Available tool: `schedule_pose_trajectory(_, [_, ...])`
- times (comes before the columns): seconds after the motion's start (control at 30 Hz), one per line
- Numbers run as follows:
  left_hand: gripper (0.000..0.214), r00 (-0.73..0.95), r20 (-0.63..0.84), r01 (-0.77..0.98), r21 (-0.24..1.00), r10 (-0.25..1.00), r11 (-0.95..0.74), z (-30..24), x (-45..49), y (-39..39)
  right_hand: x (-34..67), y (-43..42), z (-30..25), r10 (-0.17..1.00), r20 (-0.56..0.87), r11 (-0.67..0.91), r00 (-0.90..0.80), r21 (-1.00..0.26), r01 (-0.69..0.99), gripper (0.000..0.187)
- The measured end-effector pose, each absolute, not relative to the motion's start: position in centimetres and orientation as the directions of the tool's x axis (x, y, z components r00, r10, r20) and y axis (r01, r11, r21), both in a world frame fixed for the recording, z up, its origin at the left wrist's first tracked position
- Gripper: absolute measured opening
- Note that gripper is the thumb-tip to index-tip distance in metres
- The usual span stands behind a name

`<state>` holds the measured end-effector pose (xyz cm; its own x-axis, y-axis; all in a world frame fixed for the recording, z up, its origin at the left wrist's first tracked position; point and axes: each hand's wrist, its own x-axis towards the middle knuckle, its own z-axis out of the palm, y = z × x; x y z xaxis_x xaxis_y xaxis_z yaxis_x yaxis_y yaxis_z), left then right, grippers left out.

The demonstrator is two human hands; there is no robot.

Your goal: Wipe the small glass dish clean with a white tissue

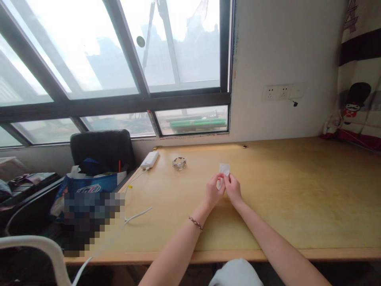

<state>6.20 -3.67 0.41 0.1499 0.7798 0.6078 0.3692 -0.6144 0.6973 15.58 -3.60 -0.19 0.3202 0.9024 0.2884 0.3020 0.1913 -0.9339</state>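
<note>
Nearest, two forearms (175, 248) angle in over the table (297, 190), elbows apart, so hands meet mid-surface. Bag (92, 180) to the left, on or against a dark chair (101, 149), off the worktop. Left hand (213, 192) and right hand (233, 190) close together, fingertips pinched on a slip (224, 169); two-sided hold probably steadies something so light. White box (150, 159) at far left edge, cable attached. Glassy ring (179, 163) just right of it, apart from the hands. Slip, smallest, stands above the fingertips; its lower end is hidden.
</note>
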Motion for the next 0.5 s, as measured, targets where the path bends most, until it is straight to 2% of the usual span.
schedule_pose_trajectory(0.2, [0.017, 0.142, 0.583, 0.35, 0.727, 0.8, -0.591, 0.64, 6.21, -3.42, 15.77, -3.86, 0.43, 0.897, 0.303, 0.229, 0.321, -0.941, 0.248, 0.045])
schedule_pose_trajectory(0.3, [0.018, 0.126, 0.523, 0.255, 0.804, 0.843, -0.537, 0.61, 6.18, -3.26, 15.71, -3.86, 0.5, 0.903, 0.282, 0.209, 0.325, -0.948, 0.241, 0.049])
schedule_pose_trajectory(0.4, [0.024, 0.07, 0.437, 0.159, 0.882, 0.897, -0.443, 0.35, 6.09, -3.0, 15.64, -3.95, 0.6, 0.91, 0.307, 0.237, 0.278, -0.937, 0.258, 0.043])
schedule_pose_trajectory(0.5, [0.028, 0.015, 0.383, 0.089, 0.919, 0.924, -0.383, 0.01, 6.02, -2.64, 15.54, -4.06, 0.73, 0.919, 0.31, 0.263, 0.245, -0.942, 0.207, 0.037])
